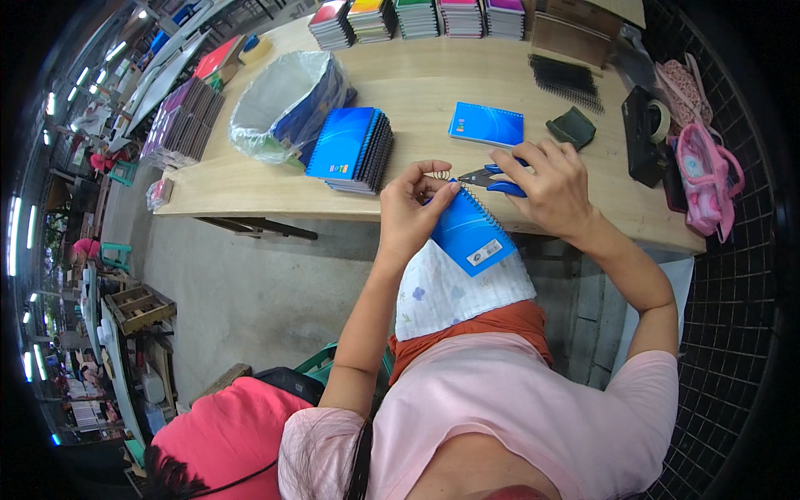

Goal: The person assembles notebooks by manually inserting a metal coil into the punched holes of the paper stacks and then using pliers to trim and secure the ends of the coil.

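Note:
A blue spiral notebook (468,233) hangs tilted over my lap, its coil along the upper right edge. My left hand (411,207) pinches it at the top corner, where a loose end of wire coil (442,174) sticks out. In my right hand (557,190) are blue-handled cutting pliers (505,187), their jaws at that same corner by the coil. Whether the jaws touch the wire I cannot tell. Beyond my hands another blue notebook (487,125) lies flat on the table. A stack of blue notebooks (344,143) stands left of it, near the front edge.
Black wire coils (567,81) and a dark green piece (572,127) lie at right on the table (417,83). A lined bin (287,104) stands at left, with coloured notebook stacks (417,18) at the back. A pink bag (704,179) and black tape dispenser (643,137) sit far right.

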Action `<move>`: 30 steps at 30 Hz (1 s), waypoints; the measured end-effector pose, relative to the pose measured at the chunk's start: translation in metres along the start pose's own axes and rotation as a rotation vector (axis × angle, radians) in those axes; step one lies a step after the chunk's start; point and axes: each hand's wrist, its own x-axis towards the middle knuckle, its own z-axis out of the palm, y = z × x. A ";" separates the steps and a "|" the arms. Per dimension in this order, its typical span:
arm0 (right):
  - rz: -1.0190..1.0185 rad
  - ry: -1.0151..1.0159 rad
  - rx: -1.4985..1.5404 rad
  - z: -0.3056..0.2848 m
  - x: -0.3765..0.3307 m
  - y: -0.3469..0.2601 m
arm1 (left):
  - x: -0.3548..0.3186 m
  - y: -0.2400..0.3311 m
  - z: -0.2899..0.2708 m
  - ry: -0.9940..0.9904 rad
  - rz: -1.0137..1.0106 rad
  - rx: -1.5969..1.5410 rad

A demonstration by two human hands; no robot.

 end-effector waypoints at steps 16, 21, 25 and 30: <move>0.744 -0.083 0.723 -0.015 -0.032 0.052 | 0.100 0.076 -0.147 0.635 0.405 0.299; 0.776 -0.197 0.787 -0.004 -0.062 0.044 | 0.209 0.027 -0.360 0.805 0.256 0.223; 0.922 -0.222 0.773 -0.009 -0.086 0.047 | 0.237 -0.003 -0.348 0.989 0.076 0.433; 1.011 -0.185 0.731 -0.011 -0.100 0.051 | 0.203 0.029 -0.251 0.645 0.457 0.289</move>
